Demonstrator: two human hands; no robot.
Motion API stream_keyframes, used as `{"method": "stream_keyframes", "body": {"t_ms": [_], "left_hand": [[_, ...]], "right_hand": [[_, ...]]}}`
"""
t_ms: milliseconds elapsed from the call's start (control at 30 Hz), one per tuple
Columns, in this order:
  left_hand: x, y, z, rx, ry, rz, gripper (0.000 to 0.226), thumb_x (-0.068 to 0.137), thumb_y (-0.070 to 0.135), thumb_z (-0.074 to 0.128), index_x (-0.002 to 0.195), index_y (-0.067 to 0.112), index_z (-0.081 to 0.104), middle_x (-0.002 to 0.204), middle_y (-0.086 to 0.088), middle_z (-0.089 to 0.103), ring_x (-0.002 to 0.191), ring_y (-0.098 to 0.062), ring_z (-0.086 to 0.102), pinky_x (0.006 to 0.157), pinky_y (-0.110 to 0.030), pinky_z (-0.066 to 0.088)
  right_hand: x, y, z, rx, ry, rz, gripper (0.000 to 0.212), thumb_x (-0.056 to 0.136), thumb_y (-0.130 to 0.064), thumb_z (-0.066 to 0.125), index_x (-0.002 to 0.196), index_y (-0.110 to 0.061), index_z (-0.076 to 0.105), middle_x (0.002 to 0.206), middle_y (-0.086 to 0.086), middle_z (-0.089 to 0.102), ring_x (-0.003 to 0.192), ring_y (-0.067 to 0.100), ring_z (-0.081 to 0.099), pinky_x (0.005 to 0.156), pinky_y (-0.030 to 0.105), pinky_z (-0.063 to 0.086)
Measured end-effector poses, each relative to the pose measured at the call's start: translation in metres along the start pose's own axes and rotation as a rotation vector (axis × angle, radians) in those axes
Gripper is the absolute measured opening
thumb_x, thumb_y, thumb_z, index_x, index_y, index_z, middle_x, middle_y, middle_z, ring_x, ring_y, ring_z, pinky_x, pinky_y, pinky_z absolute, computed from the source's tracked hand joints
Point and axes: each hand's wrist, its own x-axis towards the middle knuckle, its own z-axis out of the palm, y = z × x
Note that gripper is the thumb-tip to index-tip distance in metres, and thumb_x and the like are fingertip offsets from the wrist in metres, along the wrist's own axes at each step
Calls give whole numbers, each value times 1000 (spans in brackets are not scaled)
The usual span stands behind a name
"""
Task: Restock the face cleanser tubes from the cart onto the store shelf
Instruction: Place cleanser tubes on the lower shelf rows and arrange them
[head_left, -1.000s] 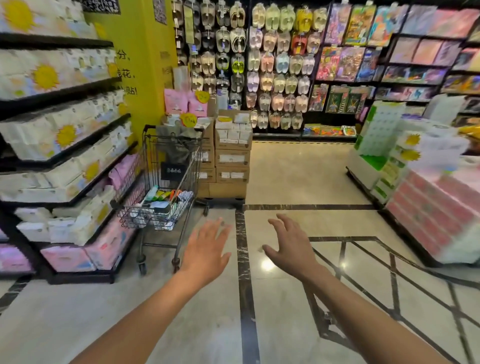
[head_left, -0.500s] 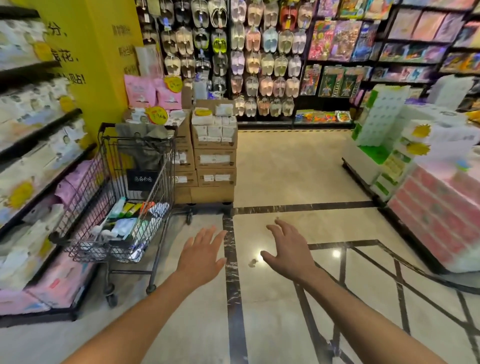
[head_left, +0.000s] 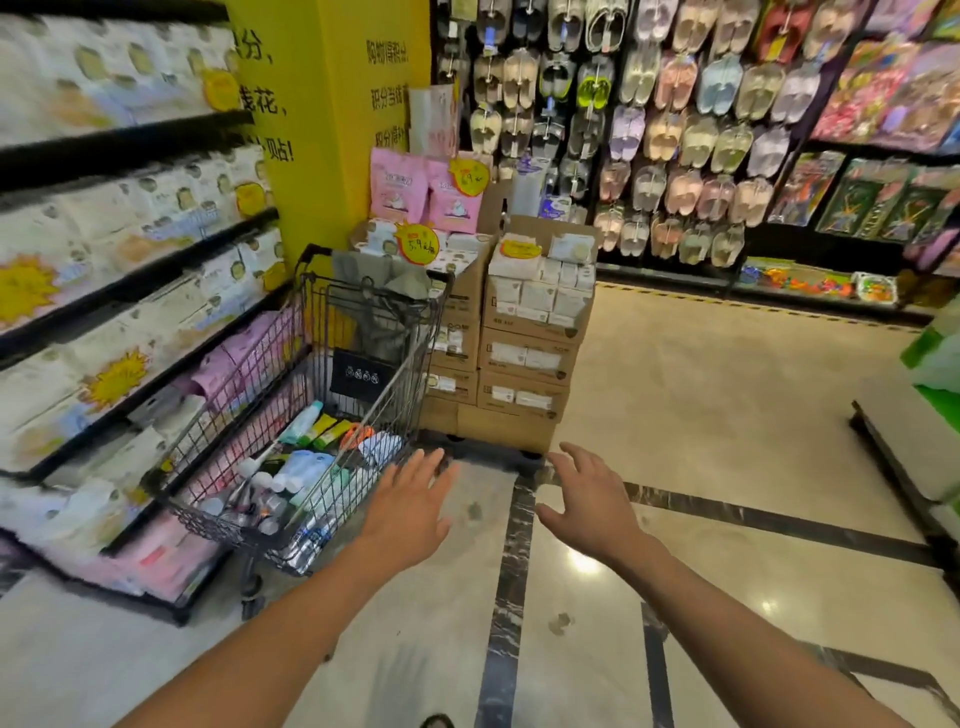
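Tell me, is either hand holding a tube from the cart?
No, the left hand and right hand hover open and empty beside the cart, where the tubes lie.

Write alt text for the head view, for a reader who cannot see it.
Two bare, open hands, the left hand and right hand, hover near a wire cart holding tubes and bottles, parked beside a shelf of white packs.
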Motion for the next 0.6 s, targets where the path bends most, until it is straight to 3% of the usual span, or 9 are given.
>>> {"method": "stream_keyframes", "body": {"t_ms": [300,600], "left_hand": [[143,-95,-1,-28,-11,-114,79,102,53,46,164,32,3,173,0,-6,159,-24,-5,128,-51,10],[217,-203,23,-130,-33,-354,77,99,52,52,163,29,15,172,-5,10,158,-31,10,124,-50,20]], "right_hand": [[195,-21,1,-8,-29,-106,79,83,-60,58,152,-27,35,162,2,30,147,26,31,119,49,33],[377,-88,29,-12,-124,-361,76,91,-57,58,155,-26,31,164,3,26,151,26,24,121,48,26]]}}
